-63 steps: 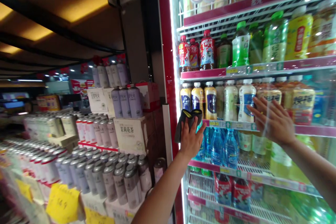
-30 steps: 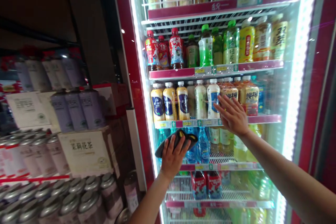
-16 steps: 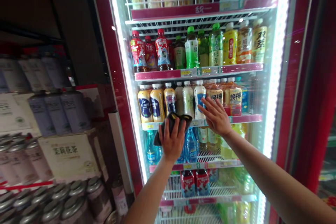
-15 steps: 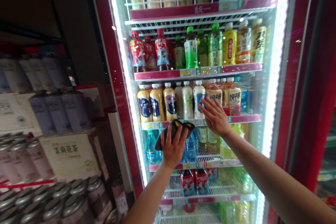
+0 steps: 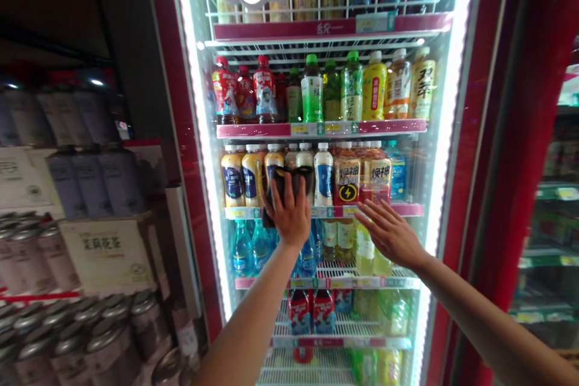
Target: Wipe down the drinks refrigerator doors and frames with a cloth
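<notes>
The left hand (image 5: 286, 220) is pressing a dark cloth (image 5: 289, 184) against the glass of a fridge door (image 5: 192, 132), and the cloth is sitting just above and behind the left fingers (image 5: 289, 202), which are bent and grasping it lightly. The cloth is looking soft, limp and light, so it is likely to fold or slip rather than keep its shape; the thick folded top above the fingertips seems the surest place to take hold. Its long axis is running roughly sideways across the fingertips, with one end drooping behind the fingers on the thumb side. The right hand (image 5: 391, 235) is open, its right fingers (image 5: 371, 212) spread and released, with a pink shelf edge (image 5: 407, 210) running just above the fingertips and bottles (image 5: 323, 178) standing behind the glass
</notes>
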Available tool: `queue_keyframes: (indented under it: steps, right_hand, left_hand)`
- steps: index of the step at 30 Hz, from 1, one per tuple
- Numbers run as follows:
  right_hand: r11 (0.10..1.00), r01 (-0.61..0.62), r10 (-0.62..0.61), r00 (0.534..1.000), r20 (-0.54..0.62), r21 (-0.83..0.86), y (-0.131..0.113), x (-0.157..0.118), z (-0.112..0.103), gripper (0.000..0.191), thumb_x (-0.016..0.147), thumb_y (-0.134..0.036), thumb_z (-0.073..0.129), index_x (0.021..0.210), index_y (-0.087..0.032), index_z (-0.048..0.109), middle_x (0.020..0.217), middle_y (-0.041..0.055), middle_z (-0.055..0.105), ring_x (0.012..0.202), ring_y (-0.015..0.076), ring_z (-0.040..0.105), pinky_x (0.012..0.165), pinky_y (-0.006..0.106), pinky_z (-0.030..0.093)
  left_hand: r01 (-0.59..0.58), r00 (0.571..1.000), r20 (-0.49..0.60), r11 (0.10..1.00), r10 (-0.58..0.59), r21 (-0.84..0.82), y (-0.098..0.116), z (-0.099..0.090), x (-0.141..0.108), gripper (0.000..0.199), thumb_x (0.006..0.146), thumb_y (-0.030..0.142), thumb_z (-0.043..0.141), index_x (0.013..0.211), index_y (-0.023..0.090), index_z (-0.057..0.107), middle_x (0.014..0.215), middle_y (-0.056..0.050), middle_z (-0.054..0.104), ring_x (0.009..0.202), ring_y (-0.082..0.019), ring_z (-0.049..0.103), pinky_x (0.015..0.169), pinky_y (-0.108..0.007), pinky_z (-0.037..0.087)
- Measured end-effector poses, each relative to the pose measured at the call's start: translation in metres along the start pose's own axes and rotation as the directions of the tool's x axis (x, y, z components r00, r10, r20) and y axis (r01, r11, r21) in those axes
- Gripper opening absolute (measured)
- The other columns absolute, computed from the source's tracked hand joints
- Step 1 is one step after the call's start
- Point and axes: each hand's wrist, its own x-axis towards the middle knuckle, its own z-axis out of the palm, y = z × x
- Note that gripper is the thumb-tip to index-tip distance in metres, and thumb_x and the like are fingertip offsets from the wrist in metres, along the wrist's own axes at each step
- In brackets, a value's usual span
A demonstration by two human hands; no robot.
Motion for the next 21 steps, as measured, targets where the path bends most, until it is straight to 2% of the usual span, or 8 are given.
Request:
queue_keyframes:
  steps: [2, 4, 7, 9, 12, 14, 18, 21]
  right_hand:
    - [0.999, 0.042, -0.042, 0.998, 0.046, -0.006, 0.005, -0.013, 0.002, 0.072, 0.098, -0.016, 0.048, 0.162, -0.028, 0.016, 0.165, 0.0007, 0.030, 0.154, 0.0206, 0.025, 0.128, 0.051, 0.022]
    - [0.996, 0.089, -0.088, 0.992, 0.090, 0.002, 0.012, -0.025, 0.001, 0.071, 0.099, -0.016, 0.046, 0.162, -0.028, 0.017, 0.165, 0.0015, 0.031, 0.154, 0.0207, 0.026, 0.127, 0.051, 0.024]
    - [0.995, 0.097, -0.099, 0.989, 0.113, 0.022, 0.027, -0.038, -0.005, 0.070, 0.098, -0.015, 0.046, 0.162, -0.028, 0.020, 0.164, 0.0024, 0.033, 0.153, 0.0221, 0.029, 0.126, 0.054, 0.026]
    - [0.996, 0.082, -0.085, 0.991, 0.101, 0.032, 0.035, -0.044, -0.008, 0.070, 0.098, -0.015, 0.046, 0.161, -0.028, 0.021, 0.163, 0.0028, 0.034, 0.152, 0.0228, 0.031, 0.125, 0.054, 0.028]
    - [0.997, 0.066, -0.069, 0.994, 0.086, 0.037, 0.039, -0.048, -0.007, 0.070, 0.097, -0.015, 0.047, 0.161, -0.027, 0.023, 0.164, 0.0034, 0.034, 0.153, 0.0237, 0.028, 0.125, 0.053, 0.028]
    - [0.998, 0.050, -0.053, 0.994, 0.091, 0.034, 0.037, -0.050, -0.005, 0.070, 0.096, -0.013, 0.047, 0.161, -0.026, 0.025, 0.165, 0.0038, 0.031, 0.154, 0.0246, 0.025, 0.125, 0.055, 0.026]
    - [0.999, 0.041, -0.043, 0.992, 0.116, 0.021, 0.034, -0.051, -0.003, 0.068, 0.095, -0.012, 0.047, 0.159, -0.025, 0.030, 0.166, 0.0038, 0.028, 0.155, 0.0251, 0.023, 0.125, 0.056, 0.027]
    - [0.998, 0.060, -0.064, 0.989, 0.135, 0.031, 0.039, -0.054, -0.007, 0.066, 0.095, -0.013, 0.049, 0.158, -0.024, 0.032, 0.166, 0.0043, 0.029, 0.155, 0.0243, 0.023, 0.125, 0.055, 0.028]
  left_hand:
    - [-0.231, 0.970, 0.068, 0.973, 0.231, -0.009, 0.004, -0.001, -0.044, 0.067, 0.094, 0.028, 0.061, 0.156, 0.033, 0.037, 0.166, -0.002, 0.031, 0.158, -0.032, 0.003, 0.127, -0.064, 0.004]
    - [-0.479, 0.870, 0.116, 0.878, 0.478, -0.027, -0.010, -0.008, -0.081, 0.066, 0.090, 0.026, 0.067, 0.150, 0.039, 0.044, 0.166, 0.003, 0.032, 0.158, -0.031, 0.007, 0.127, -0.064, 0.005]
    - [-0.662, 0.735, 0.147, 0.747, 0.661, -0.049, -0.035, -0.018, -0.088, 0.066, 0.087, 0.022, 0.069, 0.146, 0.044, 0.049, 0.166, 0.009, 0.029, 0.158, -0.027, 0.010, 0.129, -0.060, 0.008]
    - [-0.598, 0.794, 0.118, 0.801, 0.597, -0.029, -0.037, -0.016, -0.058, 0.069, 0.088, 0.021, 0.067, 0.151, 0.040, 0.043, 0.166, 0.006, 0.029, 0.158, -0.027, 0.010, 0.129, -0.059, 0.007]
    - [-0.238, 0.971, 0.008, 0.971, 0.238, -0.007, -0.005, -0.002, 0.003, 0.076, 0.091, 0.022, 0.063, 0.159, 0.032, 0.029, 0.168, -0.005, 0.026, 0.158, -0.031, 0.008, 0.127, -0.063, 0.009]
    - [-0.115, 0.993, -0.038, 0.993, 0.114, -0.025, 0.023, 0.009, 0.024, 0.077, 0.093, 0.023, 0.060, 0.160, 0.032, 0.024, 0.168, -0.006, 0.024, 0.158, -0.033, 0.005, 0.125, -0.068, 0.007]
    - [-0.282, 0.959, 0.027, 0.959, 0.282, -0.018, 0.045, 0.013, -0.015, 0.073, 0.093, 0.028, 0.062, 0.159, 0.030, 0.030, 0.168, -0.003, 0.026, 0.158, -0.033, 0.005, 0.127, -0.065, 0.005]
    - [-0.614, 0.781, 0.114, 0.788, 0.613, -0.033, 0.022, -0.001, -0.067, 0.066, 0.090, 0.024, 0.065, 0.151, 0.038, 0.043, 0.169, 0.006, 0.021, 0.158, -0.030, 0.007, 0.128, -0.063, 0.006]
